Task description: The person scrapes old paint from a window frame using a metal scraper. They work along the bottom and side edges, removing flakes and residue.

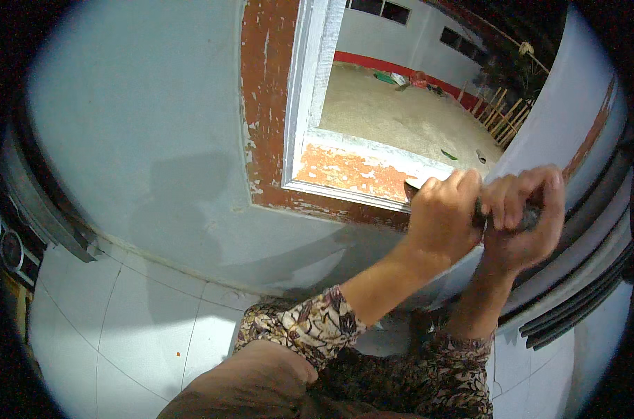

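My left hand (444,218) is closed in a fist close to the lower right corner of the window frame (362,199). A flat, shiny metal piece (412,185) with a dark edge juts out past its knuckles, over the sill. Beside it, almost touching, my right hand (523,220) curls round a dark, rounded piece (530,218). More dark material shows between the two hands. It looks like one bladed tool with a dark handle, but the fingers cover most of it, so its kind cannot be told. The sill (352,171) below shows peeling orange and white paint.
Through the window opening lie a sandy yard (393,108) and a bamboo fence (505,115). A pale wall (142,126) fills the left. Dark pipes or rods (575,314) lie at the right, above white floor tiles (121,328). A dark appliance-like object (13,248) stands far left.
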Tool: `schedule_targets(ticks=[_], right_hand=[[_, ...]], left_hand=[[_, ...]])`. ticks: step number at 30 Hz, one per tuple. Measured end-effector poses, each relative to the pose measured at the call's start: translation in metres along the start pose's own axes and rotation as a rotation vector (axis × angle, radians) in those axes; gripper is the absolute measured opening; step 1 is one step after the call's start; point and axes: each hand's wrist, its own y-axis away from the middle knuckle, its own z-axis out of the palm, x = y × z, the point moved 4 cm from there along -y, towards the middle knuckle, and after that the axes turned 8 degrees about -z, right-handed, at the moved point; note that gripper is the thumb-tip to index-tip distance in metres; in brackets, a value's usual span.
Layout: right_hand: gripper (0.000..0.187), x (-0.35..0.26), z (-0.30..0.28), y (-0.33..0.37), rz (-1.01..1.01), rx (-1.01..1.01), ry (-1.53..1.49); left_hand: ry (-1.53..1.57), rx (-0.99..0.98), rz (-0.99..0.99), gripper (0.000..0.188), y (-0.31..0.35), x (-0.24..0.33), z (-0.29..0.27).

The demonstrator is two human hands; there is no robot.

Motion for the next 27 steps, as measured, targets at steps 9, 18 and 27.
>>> schedule_targets(ticks=[9, 18, 27], right_hand=[[0.033, 0.008, -0.005, -0.004, 0.023, 0.061, -0.035], [0.03, 0.001, 0.007, -0.007, -0.045, 0.074, -0.113], [0.033, -0.001, -0.008, 0.004, -0.03, 0.07, 0.01]], left_hand=[[-0.041, -0.055, -0.006, 0.026, -0.006, -0.002, -0.002], [-0.018, -0.053, 0.0, 0.026, -0.01, 0.004, -0.008], [0.02, -0.119, -0.049, 0.025, 0.0, 0.002, 0.006]])
